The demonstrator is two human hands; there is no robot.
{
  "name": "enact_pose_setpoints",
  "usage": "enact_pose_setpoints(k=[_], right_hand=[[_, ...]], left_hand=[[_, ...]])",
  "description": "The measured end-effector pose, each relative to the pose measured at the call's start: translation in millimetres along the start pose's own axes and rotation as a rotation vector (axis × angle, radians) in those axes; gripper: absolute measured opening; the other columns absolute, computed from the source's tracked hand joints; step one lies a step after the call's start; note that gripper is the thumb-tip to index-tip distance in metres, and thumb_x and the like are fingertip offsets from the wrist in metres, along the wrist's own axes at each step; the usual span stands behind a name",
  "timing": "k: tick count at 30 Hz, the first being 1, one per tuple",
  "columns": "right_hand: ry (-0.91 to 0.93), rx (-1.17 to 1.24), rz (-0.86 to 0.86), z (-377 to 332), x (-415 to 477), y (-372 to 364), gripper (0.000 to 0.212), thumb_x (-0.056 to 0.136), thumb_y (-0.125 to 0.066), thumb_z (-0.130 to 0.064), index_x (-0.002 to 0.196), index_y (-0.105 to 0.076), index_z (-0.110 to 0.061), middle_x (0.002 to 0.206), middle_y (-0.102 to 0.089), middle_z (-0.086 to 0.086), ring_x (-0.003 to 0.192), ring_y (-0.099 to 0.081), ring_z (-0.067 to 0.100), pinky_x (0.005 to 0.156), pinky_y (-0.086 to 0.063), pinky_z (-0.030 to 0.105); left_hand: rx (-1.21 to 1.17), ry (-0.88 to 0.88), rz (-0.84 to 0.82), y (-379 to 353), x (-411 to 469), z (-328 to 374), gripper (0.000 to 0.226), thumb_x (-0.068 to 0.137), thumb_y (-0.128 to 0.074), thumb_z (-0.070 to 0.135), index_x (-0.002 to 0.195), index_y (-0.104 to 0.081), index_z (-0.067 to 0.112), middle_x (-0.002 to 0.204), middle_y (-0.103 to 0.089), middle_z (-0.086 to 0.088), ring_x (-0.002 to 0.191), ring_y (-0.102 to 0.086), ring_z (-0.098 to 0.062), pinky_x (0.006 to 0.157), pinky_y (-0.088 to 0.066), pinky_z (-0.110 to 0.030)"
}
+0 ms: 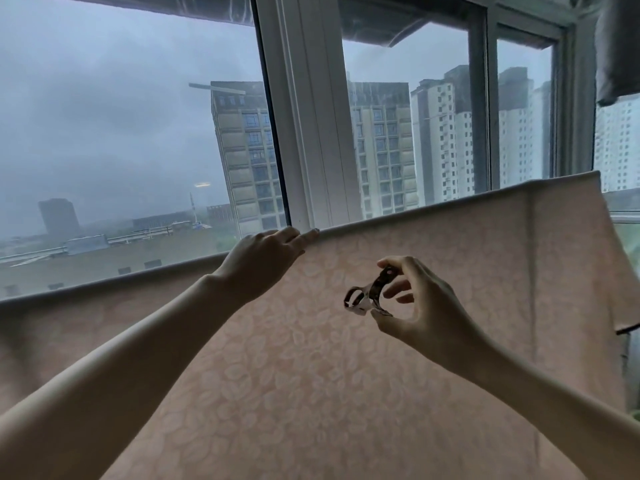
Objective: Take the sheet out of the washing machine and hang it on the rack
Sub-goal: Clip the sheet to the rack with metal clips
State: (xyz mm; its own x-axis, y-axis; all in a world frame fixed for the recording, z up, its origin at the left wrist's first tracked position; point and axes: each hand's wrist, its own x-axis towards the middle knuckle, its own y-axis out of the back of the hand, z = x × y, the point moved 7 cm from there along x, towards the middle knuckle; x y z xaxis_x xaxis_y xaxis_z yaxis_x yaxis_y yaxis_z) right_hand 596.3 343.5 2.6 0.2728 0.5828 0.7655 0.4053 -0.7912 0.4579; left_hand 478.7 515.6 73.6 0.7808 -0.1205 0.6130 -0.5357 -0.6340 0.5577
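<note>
Head cam: sheet hung over rack bar (bar hidden). Fold line ran L–R, cloth dropping down.
L hand: fingers near-straight, pressed on top fold.
R hand: pinched a metal clip.
Sheet prob. light, soft, slides easily; grip at fold.

No readable text, labels or numbers anywhere.

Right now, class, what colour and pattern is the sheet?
The sheet is pale pink with a white leaf print; head view.
</note>
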Motion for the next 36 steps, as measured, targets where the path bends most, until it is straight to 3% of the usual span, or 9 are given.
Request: enact_pose_setpoints(k=[5, 10, 21, 29, 36], right_hand=[[-0.017, 0.002, -0.004, 18.9, -5.6, 15.9, 0.066, 0.067, -0.069, -0.049, 0.127, -0.047, -0.029, 0.115, -0.053, -0.017, 0.097, -0.056, -0.004, 0.082, -0.052, 0.022], [-0.047, -0.027, -0.002, 42.5, -14.4, 36.1, 0.065, 0.066, -0.069, -0.046, 0.125, -0.047, -0.031, 0.114, -0.053, -0.019, 0.096, -0.056, -0.005, 0.082, -0.052, 0.022], [-0.077, -0.038, 0.085, 78.9, -5.2, 88.9, 0.063, 0.067, -0.074, -0.046, 0.123, -0.05, -0.027, 0.112, -0.056, -0.015, 0.093, -0.057, -0.005, 0.079, -0.051, 0.019], [-0.078, -0.031, 0.103, 97.3, 5.8, 100.0, 0.062, 0.069, -0.075, -0.041, 0.124, -0.048, -0.029, 0.113, -0.055, -0.016, 0.094, -0.056, -0.005, 0.08, -0.05, 0.018], [-0.088, -0.071, 0.109, 124.1, 17.8, 114.3, 0.066, 0.065, -0.069, -0.051, 0.124, -0.048, -0.029, 0.114, -0.054, -0.016, 0.094, -0.056, -0.005, 0.081, -0.051, 0.021]], left_hand=[[0.08, -0.021, -0.023, -14.9, 14.4, 7.5, 0.061, 0.092, -0.061, 0.009, 0.147, -0.036, 0.018, 0.108, -0.064, -0.005, 0.083, -0.068, -0.023, 0.058, -0.059, -0.038], [0.069, -0.045, -0.03, -22.1, 37.7, 24.7, 0.066, 0.084, -0.059, -0.007, 0.145, -0.04, 0.013, 0.109, -0.064, -0.012, 0.083, -0.068, -0.026, 0.061, -0.06, -0.04], [0.1, -0.081, -0.025, -35.0, 81.2, 62.1, 0.064, 0.078, -0.062, -0.011, 0.139, -0.047, 0.003, 0.113, -0.064, -0.02, 0.084, -0.068, -0.032, 0.058, -0.06, -0.042], [0.101, -0.083, -0.036, -49.8, 110.3, 76.9, 0.058, 0.082, -0.056, -0.005, 0.139, -0.047, 0.007, 0.119, -0.062, -0.016, 0.079, -0.067, -0.031, 0.055, -0.059, -0.04], [0.055, -0.051, -0.037, -69.7, 148.5, 96.0, 0.058, 0.086, -0.057, -0.003, 0.141, -0.044, 0.009, 0.121, -0.062, -0.015, 0.082, -0.068, -0.029, 0.059, -0.059, -0.042]])
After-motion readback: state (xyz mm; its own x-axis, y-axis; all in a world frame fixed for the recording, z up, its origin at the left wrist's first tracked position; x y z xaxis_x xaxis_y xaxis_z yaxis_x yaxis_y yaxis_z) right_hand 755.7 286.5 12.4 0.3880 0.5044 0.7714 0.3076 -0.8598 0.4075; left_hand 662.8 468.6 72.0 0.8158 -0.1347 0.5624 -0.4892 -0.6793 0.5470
